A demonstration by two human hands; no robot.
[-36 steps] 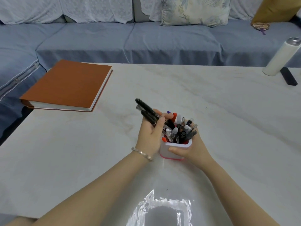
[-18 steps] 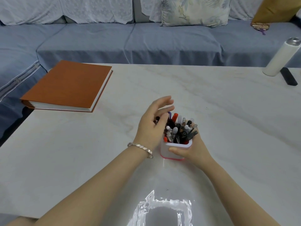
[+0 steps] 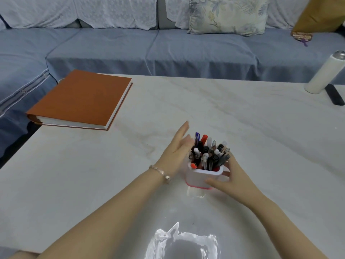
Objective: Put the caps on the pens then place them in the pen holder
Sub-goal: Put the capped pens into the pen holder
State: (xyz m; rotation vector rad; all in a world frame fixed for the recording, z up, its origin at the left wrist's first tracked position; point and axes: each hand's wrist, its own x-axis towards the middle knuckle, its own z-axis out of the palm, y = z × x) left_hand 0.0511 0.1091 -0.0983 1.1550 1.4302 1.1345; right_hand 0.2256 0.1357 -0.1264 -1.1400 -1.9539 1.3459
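the pens (image 3: 209, 154) stand packed in the white pen holder (image 3: 201, 177), which your right hand (image 3: 230, 181) grips. your left hand (image 3: 177, 150) is spread and empty beside them. no loose pens show, so little seems left.

Pale marble tabletop (image 3: 233, 113), and at its far left corner an orange book (image 3: 80, 99) lies flat, closed. Far right, a white bottle (image 3: 323, 75) stands upright, a black remote (image 3: 334, 94) just beside it. Behind them is a blue sofa (image 3: 149, 51) with a floral cushion (image 3: 227, 14).
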